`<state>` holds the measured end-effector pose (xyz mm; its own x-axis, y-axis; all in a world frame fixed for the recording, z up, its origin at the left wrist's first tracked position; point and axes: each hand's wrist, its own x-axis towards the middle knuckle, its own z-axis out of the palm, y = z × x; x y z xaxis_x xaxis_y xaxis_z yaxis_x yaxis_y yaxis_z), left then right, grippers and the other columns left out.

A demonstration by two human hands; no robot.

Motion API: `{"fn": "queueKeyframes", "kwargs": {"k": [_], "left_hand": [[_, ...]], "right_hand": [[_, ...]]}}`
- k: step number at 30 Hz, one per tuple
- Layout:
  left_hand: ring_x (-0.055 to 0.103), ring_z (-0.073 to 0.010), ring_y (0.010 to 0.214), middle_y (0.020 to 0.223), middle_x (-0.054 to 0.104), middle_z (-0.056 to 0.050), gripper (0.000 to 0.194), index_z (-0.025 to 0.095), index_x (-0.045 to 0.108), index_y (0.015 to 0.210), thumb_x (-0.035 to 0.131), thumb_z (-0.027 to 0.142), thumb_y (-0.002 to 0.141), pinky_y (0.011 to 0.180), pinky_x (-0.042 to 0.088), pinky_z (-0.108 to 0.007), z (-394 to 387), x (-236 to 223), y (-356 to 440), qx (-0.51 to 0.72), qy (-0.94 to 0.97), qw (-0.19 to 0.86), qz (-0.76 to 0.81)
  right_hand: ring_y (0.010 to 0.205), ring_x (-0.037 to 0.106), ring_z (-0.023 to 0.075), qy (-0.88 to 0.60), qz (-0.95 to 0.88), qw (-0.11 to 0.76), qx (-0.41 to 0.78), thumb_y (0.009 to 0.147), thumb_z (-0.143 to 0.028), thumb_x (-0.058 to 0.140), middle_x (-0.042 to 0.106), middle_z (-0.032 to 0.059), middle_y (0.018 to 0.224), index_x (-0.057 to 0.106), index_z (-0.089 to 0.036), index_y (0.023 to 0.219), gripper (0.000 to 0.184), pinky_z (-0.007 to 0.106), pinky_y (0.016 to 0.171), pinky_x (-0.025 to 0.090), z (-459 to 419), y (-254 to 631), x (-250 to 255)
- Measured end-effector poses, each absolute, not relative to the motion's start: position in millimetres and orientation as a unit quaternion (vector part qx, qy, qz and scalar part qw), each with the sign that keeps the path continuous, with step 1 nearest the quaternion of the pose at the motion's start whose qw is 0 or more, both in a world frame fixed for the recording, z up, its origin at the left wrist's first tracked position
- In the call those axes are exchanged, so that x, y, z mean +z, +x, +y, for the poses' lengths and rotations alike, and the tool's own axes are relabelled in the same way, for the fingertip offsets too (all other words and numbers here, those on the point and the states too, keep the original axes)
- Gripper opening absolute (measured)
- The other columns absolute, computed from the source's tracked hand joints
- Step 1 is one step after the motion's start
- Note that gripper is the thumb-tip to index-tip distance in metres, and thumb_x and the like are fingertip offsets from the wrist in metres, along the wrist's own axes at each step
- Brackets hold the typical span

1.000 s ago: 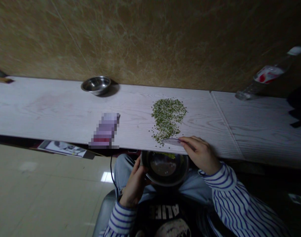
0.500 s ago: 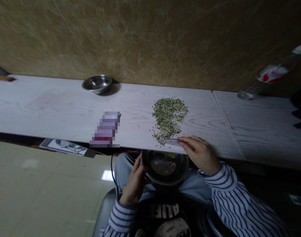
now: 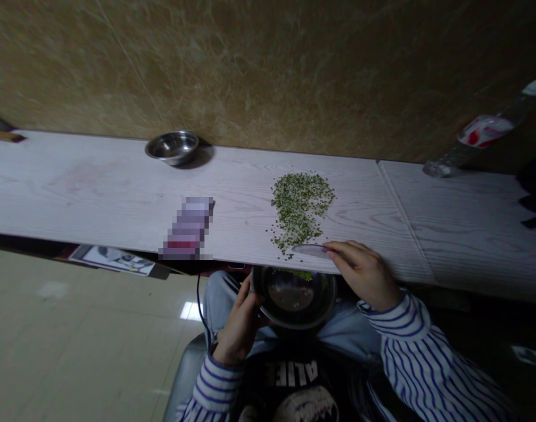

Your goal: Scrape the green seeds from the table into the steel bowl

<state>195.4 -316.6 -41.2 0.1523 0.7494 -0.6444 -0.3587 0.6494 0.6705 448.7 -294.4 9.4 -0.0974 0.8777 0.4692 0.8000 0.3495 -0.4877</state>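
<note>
Small green beans [image 3: 299,205] lie scattered in a patch on the pale wood-grain counter [image 3: 243,234]. My right hand [image 3: 364,271] pinches a thin, translucent flat piece [image 3: 310,250] with a curved edge, near the lower edge of the patch; what exactly it is I cannot tell. Below the counter's front edge, my left hand [image 3: 242,321] grips the left rim of a metal bowl [image 3: 298,319] above my lap. Some green beans show inside the bowl near its far side, partly under the counter edge.
A smaller metal bowl [image 3: 173,149] stands at the back by the wall. A blurred-out phone-like object [image 3: 188,228] lies left of the beans. At the right stands a clear plastic bottle [image 3: 476,138], with a dark object [image 3: 533,196] beyond it. A cable [image 3: 198,310] hangs at the counter's front.
My right hand has shifted slightly to the right with the translucent piece, away from the lower left beans. My left hand and the bowl stay in place.
</note>
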Motion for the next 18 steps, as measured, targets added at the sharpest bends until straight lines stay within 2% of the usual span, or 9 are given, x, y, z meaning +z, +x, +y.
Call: {"fn": "queueKeyframes", "kwargs": {"k": [18], "left_hand": [[0.059, -0.0231, 0.089, 0.115, 0.066, -0.007, 0.076, 0.029, 0.048, 0.143, 0.062, 0.024, 0.069, 0.063, 0.053, -0.031, -316.1, -37.3, 197.3, 0.378, 0.191, 0.733, 0.532]], "right_hand": [[0.086, 0.072, 0.0200, -0.576, -0.731, 0.362, 0.058, 0.091, -0.015, 0.058, 0.077, 0.0065, 0.093, 0.073, -0.019, 0.103, 0.019, 0.032, 0.080, 0.058, -299.2, 450.1, 7.8]]}}
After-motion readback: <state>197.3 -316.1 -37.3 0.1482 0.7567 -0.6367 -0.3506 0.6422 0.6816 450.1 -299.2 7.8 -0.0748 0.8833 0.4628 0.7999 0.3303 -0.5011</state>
